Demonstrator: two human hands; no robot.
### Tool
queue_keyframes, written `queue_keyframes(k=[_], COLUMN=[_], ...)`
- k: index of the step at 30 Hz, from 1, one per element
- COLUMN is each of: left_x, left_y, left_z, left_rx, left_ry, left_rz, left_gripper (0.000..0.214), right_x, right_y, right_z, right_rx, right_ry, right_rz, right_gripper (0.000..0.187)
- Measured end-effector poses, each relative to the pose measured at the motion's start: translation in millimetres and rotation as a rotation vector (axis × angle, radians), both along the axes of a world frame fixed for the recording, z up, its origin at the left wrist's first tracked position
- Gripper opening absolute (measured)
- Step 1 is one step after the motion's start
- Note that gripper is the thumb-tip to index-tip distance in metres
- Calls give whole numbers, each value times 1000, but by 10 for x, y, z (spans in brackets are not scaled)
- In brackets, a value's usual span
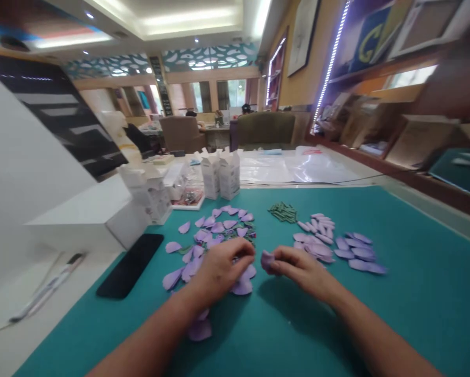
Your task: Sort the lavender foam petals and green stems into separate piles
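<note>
Nearest, the person's bare forearms reach in over a teal mat point(400, 319) that covers most of a white table point(11, 345). The right hand point(303, 272) is pinching a crumpled lilac petal point(268, 261) between its thumb and fingertips, with the other fingers drawn loosely together. The left hand point(221, 272) is curled, its fingertips bunched together just beside the right hand, over a loose heap of lilac petals point(209, 246); whether it grips anything there is hidden, so I cannot tell. Two more petals point(199, 330) lie under the left wrist, nearer the body. To the left of the heap, a black phone point(130, 266) lies on the mat, and a white marker point(46, 280) lies on the table beyond the mat's edge. To the right, a separate group of lilac petals point(337, 243) is laid out in overlapping rows, with a small bundle of green strips point(282, 212) just past it. Farther on, at the mat's far edge, stand white cartons point(219, 175), another white carton point(148, 193) and a tray holding a clear plastic bag point(186, 191). Beyond them, a plastic sheet point(293, 167) covers the far table, and two armchairs point(182, 133) point(266, 128) and wall shelves point(376, 152) fill the room behind.
</note>
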State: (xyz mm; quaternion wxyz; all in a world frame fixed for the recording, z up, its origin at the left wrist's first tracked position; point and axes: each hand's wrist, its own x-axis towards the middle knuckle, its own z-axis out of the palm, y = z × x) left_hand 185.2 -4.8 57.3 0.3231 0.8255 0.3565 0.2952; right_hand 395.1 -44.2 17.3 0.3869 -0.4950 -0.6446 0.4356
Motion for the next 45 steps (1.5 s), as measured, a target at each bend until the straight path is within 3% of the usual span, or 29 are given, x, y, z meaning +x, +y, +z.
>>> queue_keyframes(k=[3, 9, 12, 20, 25, 33, 38, 41, 45], left_x=[-168, -632, -813, -923, -914, -1019, -1077, -1094, -1128], left_y=[187, 539, 665, 755, 741, 788, 801, 803, 809], left_z=[57, 73, 12, -38, -37, -108, -136, -145, -187], left_rx=[54, -1, -26, -89, -88, -39, -26, -6, -30], left_ry=[51, 85, 87, 78, 92, 66, 60, 69, 105], left_rz=[87, 337, 431, 459, 433, 419, 452, 465, 457], left_gripper=[17, 34, 39, 42, 41, 36, 30, 27, 25], right_x=[357, 1273, 1549, 1792, 1624, 1365, 1500, 1667, 1944], right_y=[97, 91, 51, 81, 159, 223, 221, 230, 265], right_z=[0, -56, -153, -418, -490, -564, -556, -646, -796], right_rx=[56, 99, 71, -105, -67, -92, -167, -188, -35], right_ry=[-106, -393, -550, -962, -1080, -1224, -1185, -1136, -1008], right_rz=[-230, -889, -1081, -1037, -1017, -941, -894, -931, -998], right_gripper=[38, 31, 22, 24, 36, 34, 38, 36, 32])
